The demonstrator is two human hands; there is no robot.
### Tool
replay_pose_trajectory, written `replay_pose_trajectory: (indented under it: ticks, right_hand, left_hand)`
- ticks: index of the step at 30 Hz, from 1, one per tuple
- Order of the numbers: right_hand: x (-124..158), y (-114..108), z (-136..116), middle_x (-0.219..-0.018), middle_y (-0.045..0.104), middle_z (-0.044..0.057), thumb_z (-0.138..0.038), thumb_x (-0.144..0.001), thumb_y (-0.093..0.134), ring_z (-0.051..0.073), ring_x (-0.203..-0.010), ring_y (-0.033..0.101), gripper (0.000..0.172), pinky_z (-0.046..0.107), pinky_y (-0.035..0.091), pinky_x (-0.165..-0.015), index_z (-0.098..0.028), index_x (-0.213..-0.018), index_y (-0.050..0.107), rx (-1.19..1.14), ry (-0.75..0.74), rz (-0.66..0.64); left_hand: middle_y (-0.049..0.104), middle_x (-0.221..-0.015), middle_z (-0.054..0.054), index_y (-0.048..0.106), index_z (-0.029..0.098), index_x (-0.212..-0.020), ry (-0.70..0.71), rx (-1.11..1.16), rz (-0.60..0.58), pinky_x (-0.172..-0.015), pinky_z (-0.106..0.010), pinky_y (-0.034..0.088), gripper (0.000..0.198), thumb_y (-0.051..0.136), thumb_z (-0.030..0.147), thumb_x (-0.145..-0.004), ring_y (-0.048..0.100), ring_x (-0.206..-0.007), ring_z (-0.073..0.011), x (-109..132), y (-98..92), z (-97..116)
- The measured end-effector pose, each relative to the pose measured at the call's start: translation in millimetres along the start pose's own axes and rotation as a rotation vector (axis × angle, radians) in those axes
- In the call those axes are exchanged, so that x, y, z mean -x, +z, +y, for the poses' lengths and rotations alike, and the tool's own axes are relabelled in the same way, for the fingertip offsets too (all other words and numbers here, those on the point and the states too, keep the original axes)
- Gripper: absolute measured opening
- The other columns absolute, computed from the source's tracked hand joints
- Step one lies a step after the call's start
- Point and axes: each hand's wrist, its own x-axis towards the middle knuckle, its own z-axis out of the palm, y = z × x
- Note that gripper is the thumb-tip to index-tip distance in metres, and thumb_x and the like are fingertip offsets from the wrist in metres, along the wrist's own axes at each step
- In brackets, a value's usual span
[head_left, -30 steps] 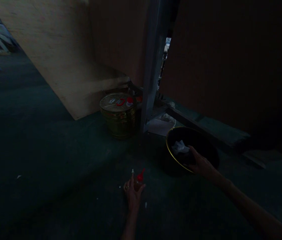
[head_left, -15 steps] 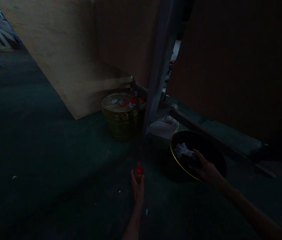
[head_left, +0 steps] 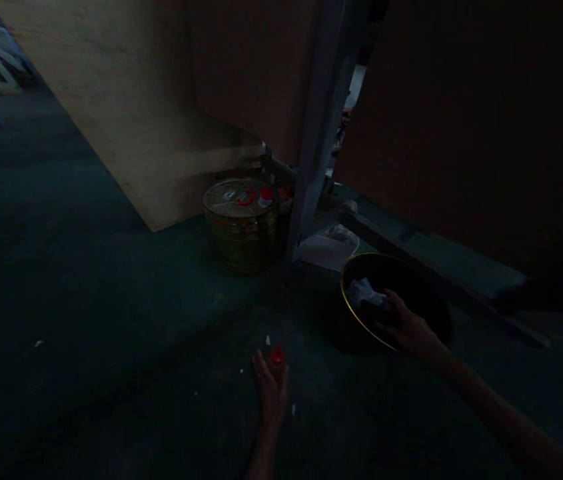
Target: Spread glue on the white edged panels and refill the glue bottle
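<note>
Bottle (head_left: 276, 361) shifted nearer, small, red-capped, left fingers (head_left: 260, 365) spread around it, hold of right fingers (head_left: 398, 303) unclear

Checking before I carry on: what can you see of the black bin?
The black bin is round and open-topped, with a yellow rim; its material is too dark to tell. It stands on the green floor, mouth up. A crumpled whitish piece shows inside. The right hand hangs over its near edge; contact is unclear.
</note>
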Motion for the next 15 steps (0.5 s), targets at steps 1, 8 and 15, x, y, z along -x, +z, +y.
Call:
replay_pose_trajectory:
  ticks: [1, 8, 15]
  right_hand:
    - [1, 0, 1, -0.133, 0.047, 0.019, -0.042, -0.079, 0.049, 0.033, -0.115, 0.051, 0.072, 0.047, 0.046, -0.092, -0.013, -0.139, 0.022, -0.002, -0.001, -0.012]
    - [-1, -4, -1, -0.143, 0.032, 0.021, -0.036, -0.072, 0.055, 0.033, -0.127, 0.037, 0.080, 0.048, 0.037, -0.100, -0.011, -0.140, 0.021, -0.029, -0.062, -0.080]
    - [-1, -15, -1, -0.143, 0.034, 0.017, -0.020, -0.071, 0.052, 0.029, -0.127, 0.037, 0.079, 0.047, 0.035, -0.101, -0.014, -0.141, 0.017, -0.049, -0.083, -0.008]
  left_hand:
    - [0.019, -0.147, -0.022, 0.013, 0.007, -0.140, -0.001, -0.029, 0.005, -0.110, -0.049, 0.014, 0.070, 0.037, 0.044, -0.085, 0.010, -0.138, -0.0284, 5, -2.5, -2]
    - [0.027, -0.145, -0.017, 0.020, 0.016, -0.141, -0.062, -0.298, -0.141, -0.098, -0.054, 0.032, 0.075, 0.048, 0.047, -0.079, 0.028, -0.130, -0.0358, 16, -38.8, 8]
    - [0.049, -0.121, -0.015, 0.039, 0.010, -0.132, -0.013, -0.250, -0.206, -0.097, -0.034, 0.037, 0.061, 0.053, 0.012, -0.073, 0.051, -0.112, -0.0244, 7, -48.7, 14]
